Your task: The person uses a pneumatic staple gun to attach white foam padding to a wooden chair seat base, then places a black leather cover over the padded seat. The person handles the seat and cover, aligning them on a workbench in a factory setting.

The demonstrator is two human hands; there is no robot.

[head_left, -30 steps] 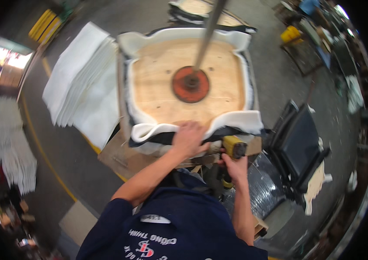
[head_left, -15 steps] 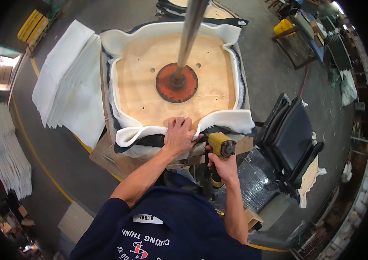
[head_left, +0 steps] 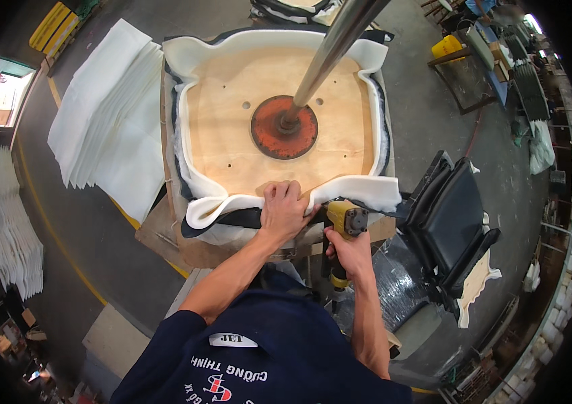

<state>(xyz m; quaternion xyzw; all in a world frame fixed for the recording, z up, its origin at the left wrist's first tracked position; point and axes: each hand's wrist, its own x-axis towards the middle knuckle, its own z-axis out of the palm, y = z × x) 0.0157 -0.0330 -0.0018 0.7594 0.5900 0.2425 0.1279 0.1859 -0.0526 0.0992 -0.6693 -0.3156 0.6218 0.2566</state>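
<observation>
Seat base (head_left: 232, 135): 1 square plywood panel, underside up, on a small worktop (head_left: 171, 246); landmark for all entries below.
White foam padding (head_left: 360, 190): wrapped up over all 4 edges of the seat base; dark cover fabric (head_left: 235, 218) shows beneath it at the near edge.
Round rust-red plate (head_left: 269, 138): at the seat base centre, with 1 metal pole (head_left: 330, 54) rising from it.
Left hand (head_left: 284, 212): at the near edge of the seat base, fingers curled in a closed grip, pressing foam and fabric down onto the plywood.
Right hand (head_left: 348, 252): just beside the near-right corner, grip wrapped fully around the handle of 1 yellow staple gun (head_left: 344, 222), nose toward the foam edge.
Stack of white foam sheets (head_left: 108, 114): left of the seat base.
Black chair seats (head_left: 454, 222): stacked to the right of the seat base.
Yellow stool (head_left: 447, 47): far right, well apart.
</observation>
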